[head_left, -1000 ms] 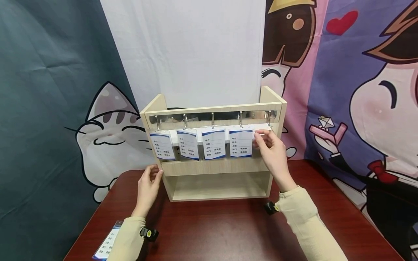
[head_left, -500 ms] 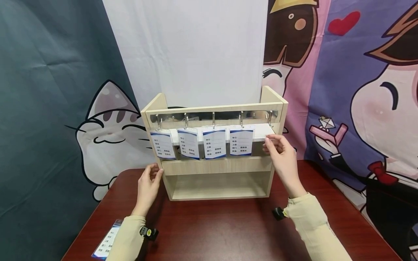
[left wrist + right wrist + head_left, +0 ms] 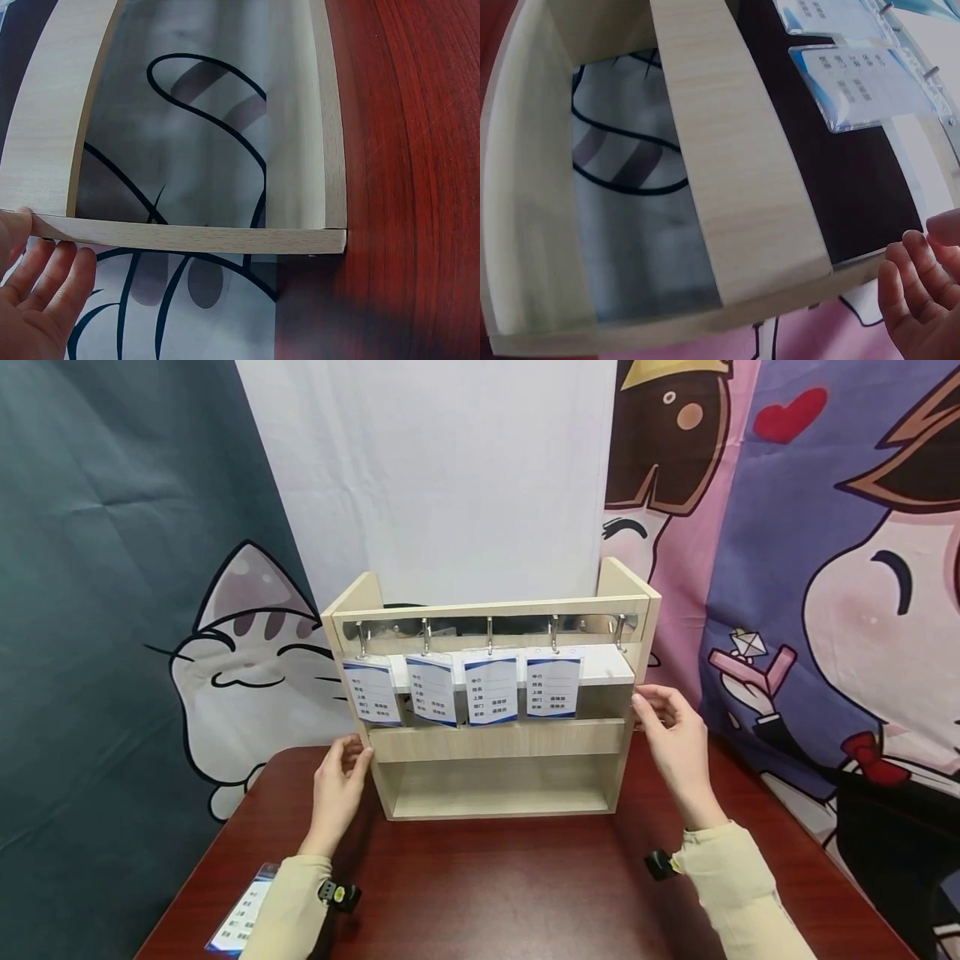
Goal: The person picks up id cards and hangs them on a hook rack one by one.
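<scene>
My left hand [image 3: 337, 793] touches the left side panel of a pale wooden rack [image 3: 495, 742], thumb by its front edge and fingers along the outside. In the left wrist view its fingertips [image 3: 81, 259] lie against that panel. On the opposite side my right hand [image 3: 678, 747] has its fingertips at the right panel, fingers loosely bent and holding nothing. Several white-and-blue name badges hang in clear sleeves from metal hooks on the rack; the rightmost badge [image 3: 552, 687] shows the same printed lines as the others. The far-right hook [image 3: 620, 633] bears no badge.
Another badge [image 3: 243, 914] lies on the dark red table [image 3: 510, 885] at the lower left, partly hidden by my left sleeve. Behind the badges runs a white shelf board [image 3: 606, 665]. Cartoon-printed curtains [image 3: 787, 568] and a white cloth [image 3: 450, 477] stand behind the rack.
My right hand has moved right and slightly down, from the edge of the rightmost badge to the rack's right panel. My left hand has stayed at the left panel.
</scene>
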`<state>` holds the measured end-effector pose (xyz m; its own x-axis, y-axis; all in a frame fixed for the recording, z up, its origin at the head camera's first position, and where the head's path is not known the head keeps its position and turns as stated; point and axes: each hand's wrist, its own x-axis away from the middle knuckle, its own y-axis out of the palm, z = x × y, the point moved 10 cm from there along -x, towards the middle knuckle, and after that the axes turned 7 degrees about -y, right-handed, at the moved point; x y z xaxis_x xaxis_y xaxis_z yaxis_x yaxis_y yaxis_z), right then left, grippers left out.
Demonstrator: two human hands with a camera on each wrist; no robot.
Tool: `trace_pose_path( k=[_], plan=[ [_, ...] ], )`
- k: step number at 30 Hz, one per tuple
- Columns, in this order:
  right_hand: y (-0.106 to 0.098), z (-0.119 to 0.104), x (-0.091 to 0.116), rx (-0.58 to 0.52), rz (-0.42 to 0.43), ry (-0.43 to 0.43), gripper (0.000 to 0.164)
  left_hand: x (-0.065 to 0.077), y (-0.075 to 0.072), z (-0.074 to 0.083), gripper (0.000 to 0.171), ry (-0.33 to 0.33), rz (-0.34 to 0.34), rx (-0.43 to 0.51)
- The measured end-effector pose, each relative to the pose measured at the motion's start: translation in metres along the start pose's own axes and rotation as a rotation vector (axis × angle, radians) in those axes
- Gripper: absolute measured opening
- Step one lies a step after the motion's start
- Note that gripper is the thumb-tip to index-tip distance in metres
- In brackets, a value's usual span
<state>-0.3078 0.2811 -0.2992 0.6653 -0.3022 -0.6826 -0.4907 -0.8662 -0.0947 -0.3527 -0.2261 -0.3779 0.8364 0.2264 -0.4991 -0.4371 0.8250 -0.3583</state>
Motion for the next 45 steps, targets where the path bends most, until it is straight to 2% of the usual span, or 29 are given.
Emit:
trace_pose_path(
  k=[8,17,31,45],
  plan=[
    [-0.012,0.019,0.008,0.044,0.012,0.045,0.024,-0.001,0.000,0.001,0.029,0.016,0.004,-0.002],
    [-0.018,0.034,0.020,0.089,0.000,0.106,0.028,-0.001,0.001,-0.002,0.031,-0.010,-0.008,0.009],
    [-0.012,0.053,0.033,0.145,-0.050,0.139,0.030,0.000,0.000,0.001,0.030,0.001,-0.003,0.024],
    [-0.005,0.070,0.044,0.144,-0.038,0.194,0.028,0.000,0.000,0.002,0.031,0.005,-0.009,0.007]
  ],
)
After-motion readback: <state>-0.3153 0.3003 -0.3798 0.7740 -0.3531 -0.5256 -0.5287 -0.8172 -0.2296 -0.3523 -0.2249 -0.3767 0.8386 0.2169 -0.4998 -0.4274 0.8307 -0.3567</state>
